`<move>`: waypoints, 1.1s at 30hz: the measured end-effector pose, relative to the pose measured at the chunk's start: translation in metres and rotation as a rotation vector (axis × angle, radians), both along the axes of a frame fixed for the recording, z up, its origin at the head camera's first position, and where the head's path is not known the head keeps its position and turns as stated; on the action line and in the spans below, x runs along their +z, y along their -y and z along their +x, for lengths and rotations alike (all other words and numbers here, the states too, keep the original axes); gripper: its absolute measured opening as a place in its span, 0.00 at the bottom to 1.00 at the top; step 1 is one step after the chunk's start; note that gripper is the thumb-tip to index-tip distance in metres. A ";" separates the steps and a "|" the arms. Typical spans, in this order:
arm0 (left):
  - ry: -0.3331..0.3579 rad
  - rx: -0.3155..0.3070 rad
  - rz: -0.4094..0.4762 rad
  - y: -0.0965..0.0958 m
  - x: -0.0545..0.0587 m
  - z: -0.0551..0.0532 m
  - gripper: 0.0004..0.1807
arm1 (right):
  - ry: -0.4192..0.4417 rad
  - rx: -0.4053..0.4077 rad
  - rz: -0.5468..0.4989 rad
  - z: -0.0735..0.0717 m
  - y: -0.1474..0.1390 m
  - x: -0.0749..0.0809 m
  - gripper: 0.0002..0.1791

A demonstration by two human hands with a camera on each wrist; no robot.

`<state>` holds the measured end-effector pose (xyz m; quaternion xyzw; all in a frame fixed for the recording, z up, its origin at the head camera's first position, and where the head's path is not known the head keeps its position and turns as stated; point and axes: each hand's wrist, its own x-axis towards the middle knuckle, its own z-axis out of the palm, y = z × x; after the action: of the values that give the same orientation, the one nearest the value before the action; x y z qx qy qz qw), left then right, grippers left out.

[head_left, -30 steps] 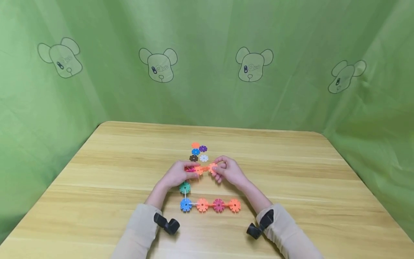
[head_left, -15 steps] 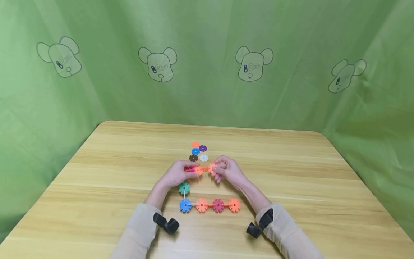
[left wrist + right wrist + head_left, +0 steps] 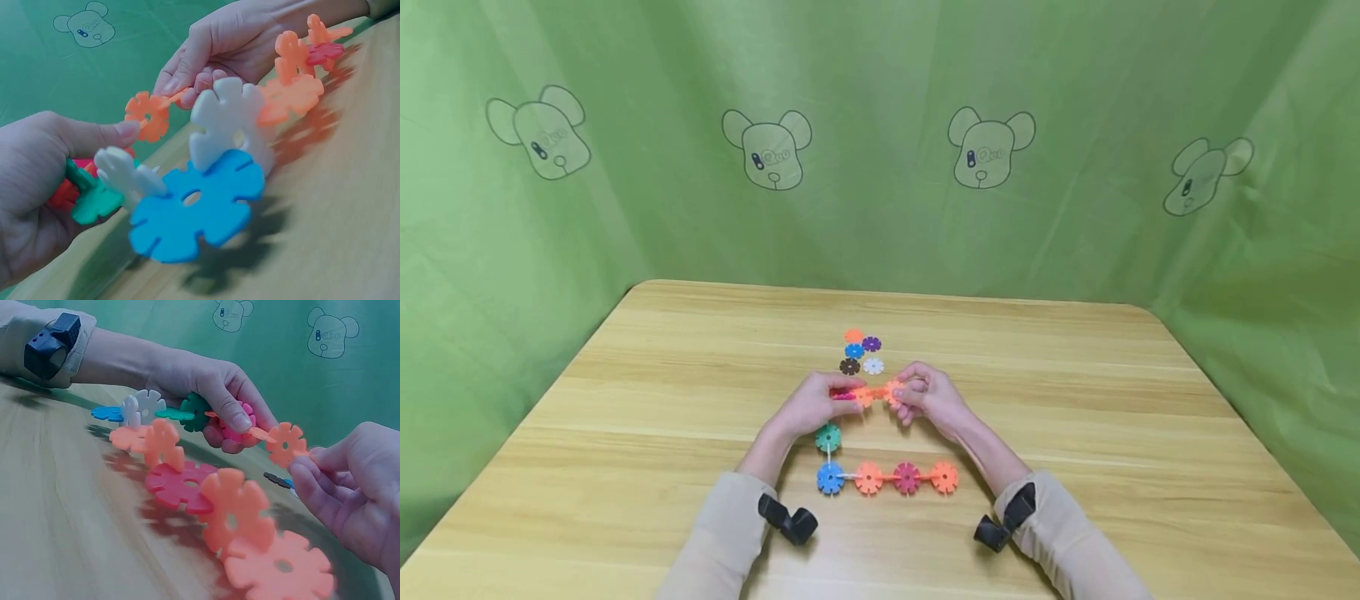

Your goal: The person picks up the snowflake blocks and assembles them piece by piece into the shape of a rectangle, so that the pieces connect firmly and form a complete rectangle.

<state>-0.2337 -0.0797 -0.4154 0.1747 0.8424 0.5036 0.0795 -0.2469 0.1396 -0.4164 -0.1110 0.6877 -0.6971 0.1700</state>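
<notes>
Notched plastic snowflake discs are linked into a bent chain on the table. Its near row has a blue disc (image 3: 831, 478), an orange disc (image 3: 869, 478), a magenta disc (image 3: 907, 477) and another orange disc (image 3: 945, 477). A green disc (image 3: 828, 437) joins the side running up to my left hand (image 3: 808, 406). That hand grips the chain around a pink disc (image 3: 239, 429), thumb on top. My right hand (image 3: 936, 402) pinches an orange disc (image 3: 176, 98) against the chain's orange end disc (image 3: 286, 445); fingers hide how deep their slots meet.
Several loose discs lie beyond the hands: orange (image 3: 853, 336), purple (image 3: 871, 343), blue (image 3: 854, 351), brown (image 3: 850, 367) and white (image 3: 873, 366). A green curtain (image 3: 880, 208) stands behind the wooden table (image 3: 1075, 375).
</notes>
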 end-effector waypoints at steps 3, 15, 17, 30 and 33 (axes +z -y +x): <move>-0.006 -0.002 0.000 -0.001 -0.001 0.000 0.23 | -0.006 0.004 -0.012 0.001 0.000 0.000 0.13; -0.039 -0.013 -0.033 0.001 0.000 0.000 0.24 | -0.022 0.020 0.048 0.000 0.001 -0.002 0.14; -0.060 -0.017 -0.052 0.000 0.001 0.001 0.24 | -0.030 0.017 0.067 -0.001 0.001 -0.002 0.15; -0.102 -0.048 -0.162 -0.009 0.004 0.002 0.25 | -0.072 0.091 0.154 -0.002 0.005 -0.002 0.15; -0.110 -0.047 -0.181 -0.011 0.006 0.004 0.24 | -0.065 0.105 0.146 -0.002 0.007 -0.002 0.15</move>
<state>-0.2302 -0.0685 -0.4093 0.2138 0.8833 0.4128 0.0601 -0.2485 0.1326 -0.4182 -0.1569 0.7351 -0.6312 0.1915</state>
